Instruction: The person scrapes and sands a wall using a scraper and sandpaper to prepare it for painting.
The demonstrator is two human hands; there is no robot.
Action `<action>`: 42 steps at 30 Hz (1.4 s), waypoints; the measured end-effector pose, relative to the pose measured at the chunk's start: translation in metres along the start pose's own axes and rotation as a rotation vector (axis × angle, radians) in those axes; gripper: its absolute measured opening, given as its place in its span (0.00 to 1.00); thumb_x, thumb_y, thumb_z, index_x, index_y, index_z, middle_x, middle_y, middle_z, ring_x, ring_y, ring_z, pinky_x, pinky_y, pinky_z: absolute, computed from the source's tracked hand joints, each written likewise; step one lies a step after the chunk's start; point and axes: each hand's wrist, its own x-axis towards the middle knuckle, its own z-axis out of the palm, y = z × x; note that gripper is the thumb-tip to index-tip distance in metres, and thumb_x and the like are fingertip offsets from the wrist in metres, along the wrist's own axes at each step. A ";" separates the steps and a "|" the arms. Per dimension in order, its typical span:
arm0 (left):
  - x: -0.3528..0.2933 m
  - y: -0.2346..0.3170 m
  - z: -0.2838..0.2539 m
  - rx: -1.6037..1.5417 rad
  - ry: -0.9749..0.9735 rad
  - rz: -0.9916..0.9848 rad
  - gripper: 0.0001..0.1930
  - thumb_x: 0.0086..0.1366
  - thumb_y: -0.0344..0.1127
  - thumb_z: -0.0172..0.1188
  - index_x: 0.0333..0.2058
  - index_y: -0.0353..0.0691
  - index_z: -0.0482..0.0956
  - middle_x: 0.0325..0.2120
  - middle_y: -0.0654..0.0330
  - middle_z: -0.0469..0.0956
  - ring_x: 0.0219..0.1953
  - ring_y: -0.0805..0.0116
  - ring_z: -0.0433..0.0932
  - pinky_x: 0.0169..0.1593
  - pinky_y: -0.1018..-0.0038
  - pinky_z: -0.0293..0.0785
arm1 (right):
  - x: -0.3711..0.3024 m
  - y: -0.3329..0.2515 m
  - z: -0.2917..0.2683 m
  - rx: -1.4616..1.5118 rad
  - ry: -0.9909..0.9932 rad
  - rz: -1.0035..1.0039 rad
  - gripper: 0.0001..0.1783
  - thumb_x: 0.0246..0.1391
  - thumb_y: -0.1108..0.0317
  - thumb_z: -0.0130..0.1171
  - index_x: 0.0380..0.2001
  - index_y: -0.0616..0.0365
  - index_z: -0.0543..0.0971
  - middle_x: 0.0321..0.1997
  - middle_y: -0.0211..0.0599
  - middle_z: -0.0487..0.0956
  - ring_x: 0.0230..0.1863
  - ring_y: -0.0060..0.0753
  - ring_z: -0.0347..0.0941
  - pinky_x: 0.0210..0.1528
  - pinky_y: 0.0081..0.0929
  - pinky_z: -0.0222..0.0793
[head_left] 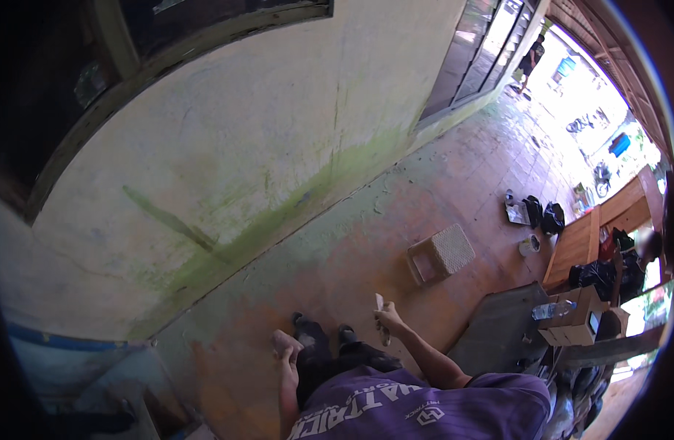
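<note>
In front of my body, to the right, my right hand (388, 317) is closed round a slim, pale tool (379, 300). Its flat whitish end sticks out above the fingers, and a mottled end shows below the hand; its exact kind is too small to tell. My left hand (286, 344) hangs low on the left by my leg, with the fingers curled in. What it holds, if anything, I cannot make out. Nearest on the left is a pale wall (263, 139) with green patches along its base; neither hand touches it.
A woven, box-shaped basket (453, 251) lies on the tiled floor (351, 268). Beyond it are black bags (552, 218) and a small pail (529, 246). A water bottle (554, 310) lies by a cardboard box (580, 323). One person (630, 271) sits right; another (531, 59) stands far off.
</note>
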 end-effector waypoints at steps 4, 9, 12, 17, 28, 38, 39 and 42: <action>-0.013 0.016 -0.005 -0.047 -0.031 0.027 0.19 0.57 0.30 0.65 0.48 0.45 0.72 0.45 0.63 0.76 0.47 0.70 0.77 0.50 0.73 0.75 | -0.002 0.036 -0.019 0.048 -0.057 -0.003 0.17 0.61 0.66 0.55 0.47 0.65 0.66 0.31 0.41 0.72 0.22 0.29 0.71 0.21 0.30 0.72; -0.013 0.044 -0.009 0.117 -0.084 0.158 0.23 0.53 0.27 0.63 0.49 0.43 0.71 0.42 0.63 0.74 0.47 0.69 0.75 0.53 0.70 0.71 | -0.013 0.057 -0.023 0.220 -0.179 0.046 0.14 0.64 0.62 0.52 0.42 0.63 0.68 0.31 0.40 0.71 0.22 0.29 0.70 0.21 0.31 0.71; -0.010 0.073 -0.029 0.057 -0.069 0.128 0.27 0.52 0.24 0.60 0.53 0.42 0.69 0.46 0.61 0.76 0.50 0.66 0.75 0.55 0.69 0.71 | -0.035 0.048 0.011 0.202 -0.034 0.094 0.09 0.62 0.67 0.50 0.39 0.62 0.66 0.30 0.40 0.70 0.21 0.31 0.70 0.21 0.32 0.71; -0.027 0.128 -0.052 0.103 -0.096 0.290 0.28 0.58 0.22 0.58 0.59 0.38 0.65 0.56 0.56 0.73 0.55 0.64 0.73 0.59 0.69 0.67 | -0.028 0.024 0.055 0.167 -0.180 0.041 0.05 0.57 0.72 0.51 0.33 0.61 0.69 0.33 0.41 0.72 0.24 0.32 0.71 0.22 0.29 0.72; -0.016 0.185 -0.183 0.006 0.113 0.412 0.23 0.63 0.26 0.60 0.57 0.37 0.67 0.48 0.59 0.74 0.52 0.67 0.73 0.55 0.70 0.68 | -0.046 -0.087 0.190 0.341 -0.587 -0.074 0.24 0.59 0.62 0.58 0.55 0.61 0.71 0.42 0.42 0.80 0.28 0.22 0.74 0.27 0.21 0.73; 0.026 0.217 -0.155 0.017 0.415 0.681 0.25 0.70 0.42 0.54 0.59 0.32 0.65 0.51 0.52 0.71 0.51 0.58 0.75 0.53 0.64 0.71 | -0.008 -0.390 0.282 -0.320 0.129 -1.249 0.25 0.59 0.70 0.56 0.61 0.50 0.73 0.32 0.55 0.77 0.24 0.36 0.70 0.31 0.33 0.68; 0.036 0.219 -0.144 0.069 0.468 0.814 0.26 0.70 0.43 0.54 0.59 0.31 0.65 0.51 0.51 0.71 0.51 0.57 0.75 0.54 0.63 0.71 | -0.006 -0.422 0.294 -0.298 0.209 -1.359 0.25 0.59 0.71 0.57 0.61 0.50 0.73 0.27 0.53 0.74 0.22 0.39 0.68 0.28 0.34 0.65; 0.054 0.245 -0.083 -0.166 0.451 0.673 0.23 0.74 0.40 0.48 0.62 0.37 0.60 0.51 0.52 0.70 0.51 0.60 0.74 0.56 0.63 0.71 | 0.019 -0.522 0.314 -0.115 0.226 -1.627 0.26 0.59 0.71 0.57 0.62 0.50 0.72 0.21 0.47 0.69 0.20 0.41 0.64 0.26 0.34 0.62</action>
